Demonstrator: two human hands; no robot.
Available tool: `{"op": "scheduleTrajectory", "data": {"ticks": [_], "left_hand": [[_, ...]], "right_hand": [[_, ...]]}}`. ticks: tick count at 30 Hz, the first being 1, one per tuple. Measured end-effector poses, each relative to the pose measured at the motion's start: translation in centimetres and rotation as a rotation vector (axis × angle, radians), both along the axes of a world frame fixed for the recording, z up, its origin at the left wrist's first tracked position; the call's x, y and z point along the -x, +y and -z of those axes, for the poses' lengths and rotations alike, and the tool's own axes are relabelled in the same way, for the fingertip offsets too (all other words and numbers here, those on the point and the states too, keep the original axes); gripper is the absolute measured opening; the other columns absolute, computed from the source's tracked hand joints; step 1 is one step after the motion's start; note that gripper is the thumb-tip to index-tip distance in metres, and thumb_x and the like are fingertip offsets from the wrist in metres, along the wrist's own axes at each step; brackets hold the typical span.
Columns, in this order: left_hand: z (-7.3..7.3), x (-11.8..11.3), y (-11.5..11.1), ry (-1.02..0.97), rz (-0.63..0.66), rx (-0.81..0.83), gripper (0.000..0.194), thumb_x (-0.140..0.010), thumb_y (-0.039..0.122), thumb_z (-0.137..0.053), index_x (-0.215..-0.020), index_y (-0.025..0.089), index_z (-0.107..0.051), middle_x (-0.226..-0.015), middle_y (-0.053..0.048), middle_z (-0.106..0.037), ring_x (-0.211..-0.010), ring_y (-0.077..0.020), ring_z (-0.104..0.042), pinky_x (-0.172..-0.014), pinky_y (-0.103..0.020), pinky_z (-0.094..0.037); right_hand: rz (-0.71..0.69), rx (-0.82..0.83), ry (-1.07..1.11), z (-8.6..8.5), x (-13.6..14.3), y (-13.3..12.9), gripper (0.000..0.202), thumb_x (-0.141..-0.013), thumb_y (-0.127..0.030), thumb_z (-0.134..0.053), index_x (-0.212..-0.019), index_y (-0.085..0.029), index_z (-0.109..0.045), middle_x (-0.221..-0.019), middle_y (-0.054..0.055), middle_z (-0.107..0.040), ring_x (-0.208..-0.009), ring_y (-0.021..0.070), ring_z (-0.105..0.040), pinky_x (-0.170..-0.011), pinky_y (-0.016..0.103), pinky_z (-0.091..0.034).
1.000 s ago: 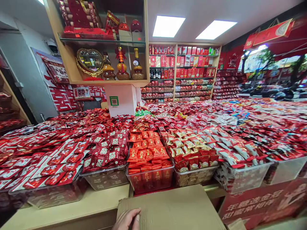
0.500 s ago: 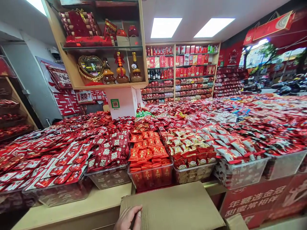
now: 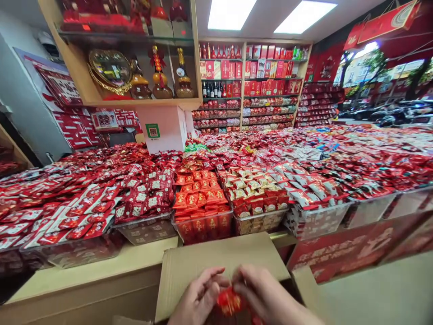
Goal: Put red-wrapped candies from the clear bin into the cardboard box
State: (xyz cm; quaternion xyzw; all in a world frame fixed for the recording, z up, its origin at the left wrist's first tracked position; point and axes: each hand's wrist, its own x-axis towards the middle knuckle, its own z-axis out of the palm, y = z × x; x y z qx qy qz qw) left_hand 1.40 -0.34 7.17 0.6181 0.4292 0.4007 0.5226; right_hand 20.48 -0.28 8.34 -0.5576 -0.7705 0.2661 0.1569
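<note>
Red candy packet (image 3: 230, 301), bottom centre, pinched between left hand (image 3: 198, 300) and right hand (image 3: 267, 295) (fingertips meeting) over the cardboard box flap (image 3: 216, 262).

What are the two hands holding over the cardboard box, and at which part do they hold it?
Both the left hand and the right hand hold a small red packet, fingertips pinching its opposite ends, above the open cardboard box.

Bright, even light from two ceiling panels (image 3: 270, 13), both blown out white. Daylight comes in at the storefront (image 3: 382, 85) on the right, slightly overexposed. Strong wide-angle bending at edges; shelves (image 3: 77, 85) lean. Hands (image 3: 237, 298) motion-blurred at bottom. Glossy candy packets (image 3: 142, 198) show small glare spots. Shadows soft.
</note>
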Motion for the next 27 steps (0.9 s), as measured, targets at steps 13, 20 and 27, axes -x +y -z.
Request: {"op": "scheduleTrajectory", "data": {"ticks": [13,20,27], "left_hand": [[-3.1,-3.0,0.2,-0.359,-0.247,0.297,0.042,-0.072,0.040,-0.063,-0.107,0.018,-0.061,-0.092,-0.004,-0.072,-0.081,-0.0153,-0.065,-0.055,-0.018,-0.047],[-1.8,-2.7,-0.1,-0.539,-0.274,0.418,0.039,-0.067,0.038,-0.069,-0.102,0.021,-0.063,-0.093,-0.004,-0.072,-0.082,-0.0170,-0.066,-0.058,-0.020,-0.049],[-0.6,-1.9,0.3,-0.475,-0.272,0.448,0.052,-0.046,0.039,-0.081,-0.092,0.018,-0.068,-0.088,-0.010,-0.073,-0.066,-0.0219,-0.069,-0.048,-0.025,-0.052]], "right_hand": [[0.087,0.158,1.122,-1.1,2.3,3.7,0.029,-0.070,-0.043,-0.061,-0.072,-0.015,-0.051,-0.056,-0.005,-0.046,-0.049,0.0066,-0.036,-0.047,0.022,-0.029],[0.091,0.124,1.118,-0.3,2.7,4.4,0.034,-0.067,-0.045,-0.063,-0.063,-0.016,-0.048,-0.054,-0.005,-0.046,-0.049,0.0068,-0.035,-0.048,0.023,-0.028],[0.092,0.040,1.040,1.0,2.9,4.5,0.031,-0.070,-0.043,-0.062,-0.062,-0.015,-0.051,-0.054,-0.004,-0.045,-0.051,0.0077,-0.036,-0.050,0.023,-0.029]]}}
